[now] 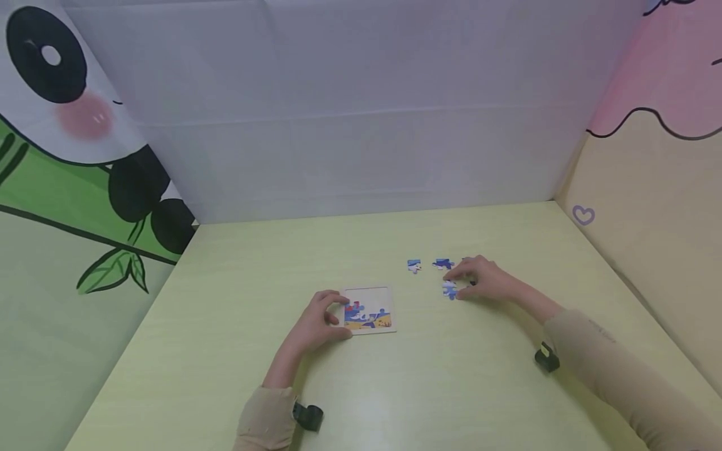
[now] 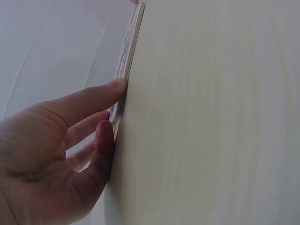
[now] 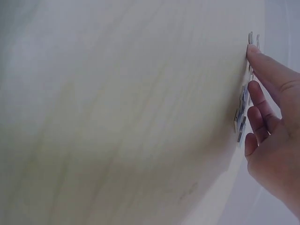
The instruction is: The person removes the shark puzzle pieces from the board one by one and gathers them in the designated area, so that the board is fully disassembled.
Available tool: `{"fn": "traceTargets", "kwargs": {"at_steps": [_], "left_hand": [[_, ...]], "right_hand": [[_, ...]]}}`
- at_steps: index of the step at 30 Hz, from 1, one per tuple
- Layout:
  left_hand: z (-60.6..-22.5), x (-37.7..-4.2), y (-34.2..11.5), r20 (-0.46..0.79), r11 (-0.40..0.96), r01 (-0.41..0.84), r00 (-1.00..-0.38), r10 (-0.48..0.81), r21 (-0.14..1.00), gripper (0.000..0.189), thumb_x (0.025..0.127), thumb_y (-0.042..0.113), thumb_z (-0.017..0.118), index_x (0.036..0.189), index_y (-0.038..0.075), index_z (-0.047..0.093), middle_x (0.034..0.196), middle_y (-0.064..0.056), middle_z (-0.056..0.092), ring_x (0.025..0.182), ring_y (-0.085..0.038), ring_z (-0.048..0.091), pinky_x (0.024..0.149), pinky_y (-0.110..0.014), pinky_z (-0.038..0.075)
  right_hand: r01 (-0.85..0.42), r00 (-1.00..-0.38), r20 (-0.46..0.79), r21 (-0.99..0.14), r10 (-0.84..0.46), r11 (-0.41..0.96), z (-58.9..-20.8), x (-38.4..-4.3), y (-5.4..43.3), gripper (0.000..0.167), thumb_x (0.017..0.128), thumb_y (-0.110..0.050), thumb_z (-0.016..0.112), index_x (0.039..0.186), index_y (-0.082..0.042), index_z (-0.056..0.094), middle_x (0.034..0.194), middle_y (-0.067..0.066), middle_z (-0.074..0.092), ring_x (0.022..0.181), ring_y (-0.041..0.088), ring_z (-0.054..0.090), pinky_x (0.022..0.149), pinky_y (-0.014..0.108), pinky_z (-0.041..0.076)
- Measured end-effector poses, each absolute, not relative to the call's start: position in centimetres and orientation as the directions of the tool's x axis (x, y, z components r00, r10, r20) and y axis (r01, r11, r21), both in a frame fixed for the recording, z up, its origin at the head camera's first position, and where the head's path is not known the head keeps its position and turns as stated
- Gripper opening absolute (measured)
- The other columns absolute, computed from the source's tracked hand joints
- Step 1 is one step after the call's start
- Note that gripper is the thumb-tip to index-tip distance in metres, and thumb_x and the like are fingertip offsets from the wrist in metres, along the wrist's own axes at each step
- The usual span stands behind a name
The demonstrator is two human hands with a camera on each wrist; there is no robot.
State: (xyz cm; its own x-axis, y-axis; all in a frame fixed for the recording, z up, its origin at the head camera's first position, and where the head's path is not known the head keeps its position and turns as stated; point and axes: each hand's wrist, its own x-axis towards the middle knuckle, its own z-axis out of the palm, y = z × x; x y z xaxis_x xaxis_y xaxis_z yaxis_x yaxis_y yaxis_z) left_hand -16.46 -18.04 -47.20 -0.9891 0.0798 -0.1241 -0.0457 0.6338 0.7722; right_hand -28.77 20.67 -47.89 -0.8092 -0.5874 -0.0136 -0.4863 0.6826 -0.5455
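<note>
Here's the left hand (image 1: pixel 318 322), thumb and fingers bent around the near side of a pale, square puzzle tray (image 1: pixel 369 295), holding it flat on the light wood-grain table (image 1: pixel 378 394). Good anchor: keep that hold on the rim, clear of the bare upper area. Blue-and-yellow picture pieces (image 1: pixel 369 320) fill the lower part and left side. Over to the right, the right hand (image 1: pixel 487 279) is narrow, thumb and forefinger pinching a small blue-and-white jigsaw piece (image 1: pixel 449 290) by its edges. Smart to grip opposite edges lightly, so the tabs don't twist. Just beyond lie a light-blue-and-white piece (image 1: pixel 414 266) and a dark-blue piece (image 1: pixel 443 264); those trailing fingers are best raised, lest they nudge neighbours partly hidden beneath.
</note>
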Motion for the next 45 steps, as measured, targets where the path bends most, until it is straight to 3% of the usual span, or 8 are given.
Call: {"fn": "traceTargets", "kwargs": {"at_steps": [20,33,45], "left_hand": [[-47.7,-16.5,-18.1,-0.126,0.64,-0.049,-0.989,0.074,0.767,0.06,0.073,0.01,0.085,0.128,0.013,0.062,0.152,-0.009,0.039,0.09,-0.015,0.059,0.076,-0.026,0.048],[-47.5,-16.7,-18.0,-0.119,0.634,-0.045,-0.99,0.074,0.772,0.061,0.072,0.008,0.086,0.128,0.013,0.062,0.152,-0.01,0.038,0.089,-0.015,0.059,0.076,-0.026,0.048],[-47.6,-16.6,-17.9,-0.119,0.635,-0.046,-0.99,0.073,0.771,0.064,0.071,0.009,0.086,0.129,0.013,0.06,0.151,-0.01,0.039,0.091,-0.016,0.06,0.074,-0.026,0.049]], "right_hand": [[-0.499,-0.799,-0.006,-0.55,-0.601,0.669,-47.9,-28.6,20.6,0.04,0.081,-0.027,0.081,0.12,-0.023,0.071,0.12,0.005,0.067,0.113,0.027,0.047,0.087,0.047,0.03],[-0.524,-0.783,-0.008,-0.529,-0.622,0.667,-47.4,-28.5,20.6,0.044,0.082,-0.028,0.08,0.124,-0.021,0.069,0.117,0.006,0.067,0.11,0.026,0.047,0.082,0.038,0.029],[-0.507,-0.789,-0.083,-0.474,-0.609,0.72,-46.5,-28.1,20.2,0.052,0.08,-0.026,0.081,0.129,-0.02,0.065,0.124,0.008,0.064,0.114,0.029,0.046,0.092,0.053,0.032]]}}
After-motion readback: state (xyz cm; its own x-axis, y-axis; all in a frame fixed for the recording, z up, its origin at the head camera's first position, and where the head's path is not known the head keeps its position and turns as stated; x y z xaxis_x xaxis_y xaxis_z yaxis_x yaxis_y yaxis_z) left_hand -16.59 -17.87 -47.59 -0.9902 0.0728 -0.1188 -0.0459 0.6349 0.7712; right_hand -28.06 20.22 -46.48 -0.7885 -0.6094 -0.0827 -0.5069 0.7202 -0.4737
